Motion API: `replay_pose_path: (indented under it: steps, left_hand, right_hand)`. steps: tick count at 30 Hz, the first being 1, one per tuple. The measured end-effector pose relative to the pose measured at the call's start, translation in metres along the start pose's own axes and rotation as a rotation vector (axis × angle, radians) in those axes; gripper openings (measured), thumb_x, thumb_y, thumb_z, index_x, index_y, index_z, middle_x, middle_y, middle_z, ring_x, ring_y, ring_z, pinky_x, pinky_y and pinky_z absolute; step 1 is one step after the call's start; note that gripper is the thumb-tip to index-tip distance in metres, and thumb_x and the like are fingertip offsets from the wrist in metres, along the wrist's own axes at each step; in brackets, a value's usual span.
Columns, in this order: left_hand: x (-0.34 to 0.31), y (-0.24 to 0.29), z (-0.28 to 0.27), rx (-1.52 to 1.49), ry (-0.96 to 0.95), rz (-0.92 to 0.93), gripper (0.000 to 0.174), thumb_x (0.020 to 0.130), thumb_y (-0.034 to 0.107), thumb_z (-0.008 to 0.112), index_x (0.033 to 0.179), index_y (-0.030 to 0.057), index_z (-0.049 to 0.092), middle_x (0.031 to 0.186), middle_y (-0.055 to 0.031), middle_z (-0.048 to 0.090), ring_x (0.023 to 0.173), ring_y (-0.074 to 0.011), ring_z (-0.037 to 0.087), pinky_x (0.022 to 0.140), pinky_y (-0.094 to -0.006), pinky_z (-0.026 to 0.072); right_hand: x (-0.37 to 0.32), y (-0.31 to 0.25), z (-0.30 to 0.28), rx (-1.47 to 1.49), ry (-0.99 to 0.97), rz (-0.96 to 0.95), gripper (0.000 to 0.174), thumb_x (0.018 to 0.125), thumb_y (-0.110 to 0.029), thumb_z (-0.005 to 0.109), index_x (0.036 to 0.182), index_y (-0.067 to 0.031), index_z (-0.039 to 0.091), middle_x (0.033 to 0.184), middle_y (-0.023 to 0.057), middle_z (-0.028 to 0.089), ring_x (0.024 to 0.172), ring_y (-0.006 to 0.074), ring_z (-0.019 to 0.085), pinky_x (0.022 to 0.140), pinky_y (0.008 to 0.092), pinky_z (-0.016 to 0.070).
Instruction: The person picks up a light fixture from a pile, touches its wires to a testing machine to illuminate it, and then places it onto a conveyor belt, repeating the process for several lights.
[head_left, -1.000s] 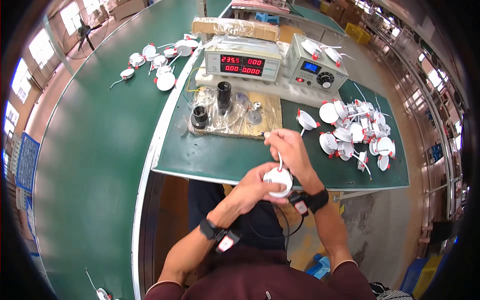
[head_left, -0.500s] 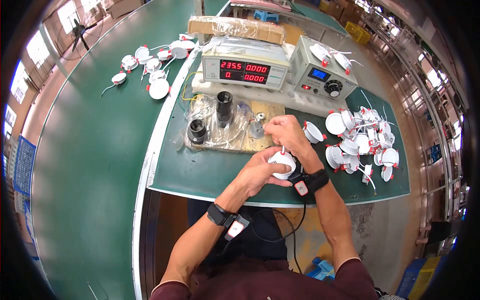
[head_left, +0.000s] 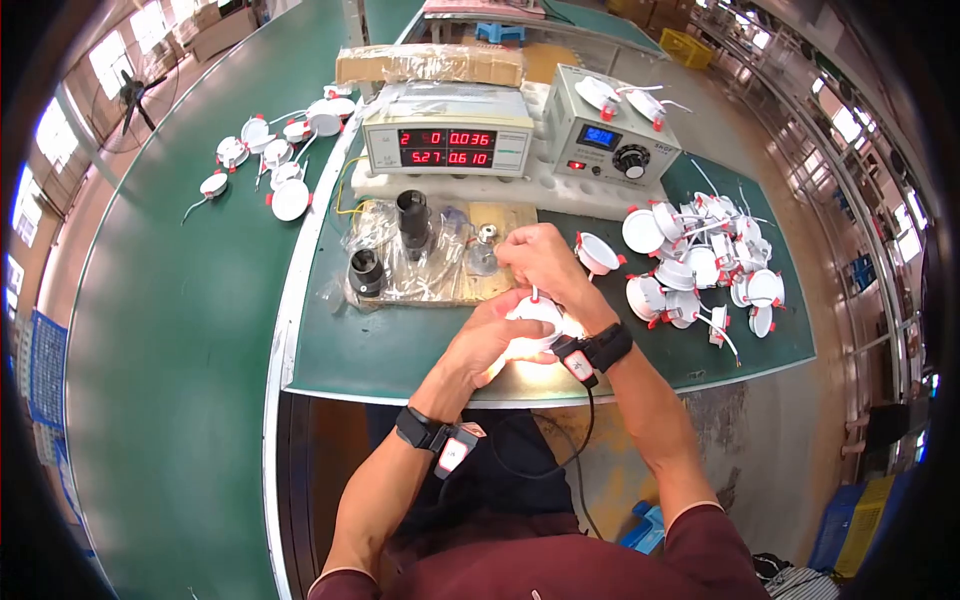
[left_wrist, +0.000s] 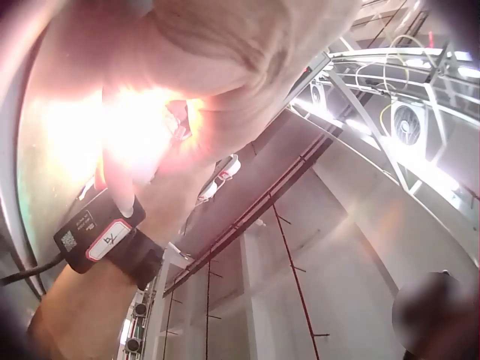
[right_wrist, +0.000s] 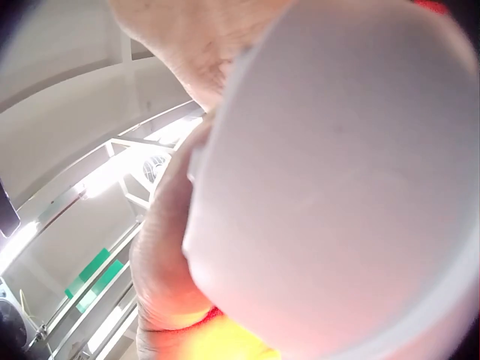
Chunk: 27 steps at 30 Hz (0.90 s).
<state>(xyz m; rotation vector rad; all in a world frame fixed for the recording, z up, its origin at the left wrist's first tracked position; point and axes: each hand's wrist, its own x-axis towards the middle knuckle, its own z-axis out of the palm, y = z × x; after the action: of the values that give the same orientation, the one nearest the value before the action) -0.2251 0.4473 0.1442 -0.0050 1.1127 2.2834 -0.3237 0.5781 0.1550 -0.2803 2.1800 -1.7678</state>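
Observation:
In the head view my left hand [head_left: 480, 345] holds a round white downlight [head_left: 538, 318] over the front of the bench, thumb across its back. The lamp is lit, throwing a bright glow beneath it. From its edge a short white cord [head_left: 535, 293] runs up to my right hand [head_left: 548, 265], which pinches it; the cord's end is hidden by the fingers. These fingertips are right beside a metal contact post [head_left: 488, 233] on the wooden board [head_left: 515, 215]. Close up in the right wrist view, the white lamp body [right_wrist: 337, 165] fills much of the frame.
Behind the board stand a power meter [head_left: 447, 145] with red digits and a grey supply box [head_left: 615, 130] with a knob. Two black sockets, one being the taller socket [head_left: 412, 218], rise from the board. Downlights lie in a pile [head_left: 700, 255] at right and a group [head_left: 290, 200] at left.
Both hands have moved forward with the downlight, the right reaching the contact post. The lamp has lit up, and the meter's lower digits have risen from zero.

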Motion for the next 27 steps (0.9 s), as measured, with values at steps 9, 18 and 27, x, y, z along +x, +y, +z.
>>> replay_pose_path:
  steps: [9, 18, 27]
  left_hand:
    - [0.0008, -0.0017, -0.0027, 0.001, -0.002, -0.009, 0.044, 0.086, 0.000, 0.072, 0.128, 0.0032, 0.056, 0.113, -0.0100, 0.068, 0.098, -0.0229, 0.070, 0.079, -0.0399, 0.0639]
    - [0.0000, 0.0009, -0.0007, 0.010, 0.004, -0.026, 0.043, 0.086, 0.001, 0.073, 0.126, 0.0029, 0.057, 0.113, -0.0098, 0.069, 0.099, -0.0230, 0.070, 0.078, -0.0403, 0.0640]
    - [0.0024, 0.0015, 0.0038, 0.062, 0.057, -0.042, 0.039, 0.086, 0.002, 0.072, 0.122, 0.0027, 0.059, 0.109, -0.0094, 0.069, 0.096, -0.0227, 0.071, 0.075, -0.0396, 0.0646]
  right_hand:
    - [-0.0029, -0.0049, 0.0029, -0.009, 0.009, 0.012, 0.017, 0.084, -0.009, 0.066, 0.073, 0.0045, 0.062, 0.056, -0.0024, 0.050, 0.048, 0.0047, 0.042, 0.044, 0.0252, 0.0311]
    - [0.0001, 0.0015, 0.0013, -0.031, 0.018, 0.000, 0.021, 0.082, -0.012, 0.067, 0.069, 0.0036, 0.063, 0.056, -0.0009, 0.052, 0.051, 0.0061, 0.046, 0.045, 0.0273, 0.0346]
    - [-0.0052, -0.0064, 0.0031, -0.059, 0.035, -0.016, 0.022, 0.083, -0.012, 0.067, 0.067, 0.0030, 0.061, 0.055, -0.0019, 0.051, 0.050, 0.0058, 0.044, 0.044, 0.0275, 0.0339]
